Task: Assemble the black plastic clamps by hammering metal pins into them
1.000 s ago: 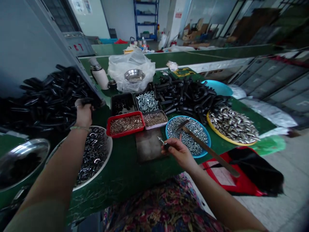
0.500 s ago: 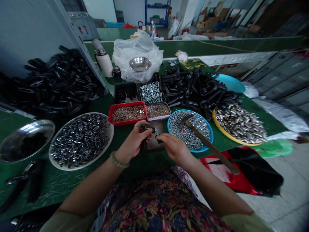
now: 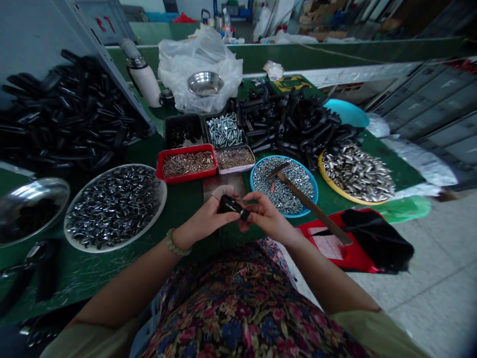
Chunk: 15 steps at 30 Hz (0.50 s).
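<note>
My left hand (image 3: pixel 208 216) and my right hand (image 3: pixel 266 214) meet just above the green table's near edge (image 3: pixel 179 258). Between them they grip a short black handle piece (image 3: pixel 231 205), the left hand round its left end, the right hand's fingers pinched on its right end. Whether the small screw is still in the right hand I cannot make out. A dark metal plate (image 3: pixel 219 182) lies on the table just beyond the hands. A bead bracelet sits on my left wrist.
A white dish of steel rings (image 3: pixel 112 206) lies left. A red tray (image 3: pixel 186 163) and small trays of screws sit ahead. A hammer (image 3: pixel 309 204) rests across a blue dish of nuts (image 3: pixel 285 185). Black handles are piled left (image 3: pixel 67 119) and behind (image 3: pixel 294 124). A yellow dish holds metal sleeves (image 3: pixel 356 174).
My left hand came back from the black pile on the left with a black piece and met the right hand. Both hands have drawn nearer my body, closing on the piece.
</note>
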### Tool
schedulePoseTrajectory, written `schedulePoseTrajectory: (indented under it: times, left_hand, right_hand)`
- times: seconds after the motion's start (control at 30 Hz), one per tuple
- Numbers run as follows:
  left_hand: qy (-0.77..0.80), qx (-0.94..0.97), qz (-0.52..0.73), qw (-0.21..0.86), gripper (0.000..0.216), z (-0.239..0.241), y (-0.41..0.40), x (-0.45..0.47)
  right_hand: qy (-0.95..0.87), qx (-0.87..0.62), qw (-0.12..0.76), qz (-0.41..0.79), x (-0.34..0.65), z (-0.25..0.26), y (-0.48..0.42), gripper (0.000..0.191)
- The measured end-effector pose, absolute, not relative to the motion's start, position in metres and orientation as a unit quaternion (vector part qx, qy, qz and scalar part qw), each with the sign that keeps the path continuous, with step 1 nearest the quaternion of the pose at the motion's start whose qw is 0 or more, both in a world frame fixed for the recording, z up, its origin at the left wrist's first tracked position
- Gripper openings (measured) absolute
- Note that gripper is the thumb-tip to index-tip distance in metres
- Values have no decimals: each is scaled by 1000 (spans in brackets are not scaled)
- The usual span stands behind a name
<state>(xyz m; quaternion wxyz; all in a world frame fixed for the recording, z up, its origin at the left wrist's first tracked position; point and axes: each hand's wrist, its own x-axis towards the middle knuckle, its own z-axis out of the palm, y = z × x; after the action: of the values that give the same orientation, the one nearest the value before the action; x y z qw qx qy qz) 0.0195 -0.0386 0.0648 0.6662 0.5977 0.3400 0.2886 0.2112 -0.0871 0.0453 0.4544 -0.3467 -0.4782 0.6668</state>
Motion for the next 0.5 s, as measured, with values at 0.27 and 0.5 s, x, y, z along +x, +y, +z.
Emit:
schedulePoseTrajectory:
  times: [0.27,0.5]
  left_hand:
    - [372,553,358,654,49,60,-51,29]
    - [357,598,341,632,79,57,-53,24]
  right_hand:
    - [-395,-337,463,718,208,45,-85,42]
    - [-360,-375,482,705,191,44,-90,45]
